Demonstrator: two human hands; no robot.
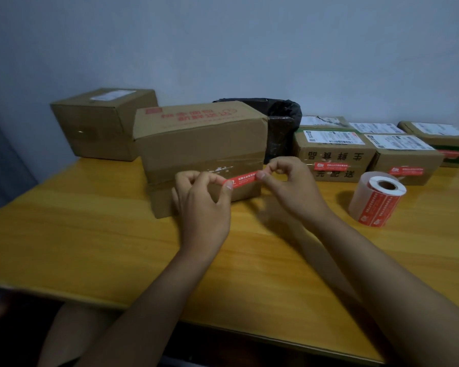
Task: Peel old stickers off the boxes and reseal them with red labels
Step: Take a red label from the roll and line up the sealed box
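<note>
A large cardboard box (pixel 202 144) with red print on its top stands in the middle of the table. Torn sticker residue shows on its taped front seam. A red label (pixel 243 180) is stretched across the box's front face. My left hand (pixel 200 205) pinches the label's left end and my right hand (pixel 286 186) pinches its right end. A roll of red labels (pixel 376 200) lies on the table to the right of my hands.
Another brown box (pixel 101 123) stands at the back left. A black bag (pixel 281 123) sits behind the middle box. Several smaller boxes (pixel 331 154), with white shipping labels and red labels on their fronts, line the right. The yellow wooden table (pixel 90 234) ends close to me.
</note>
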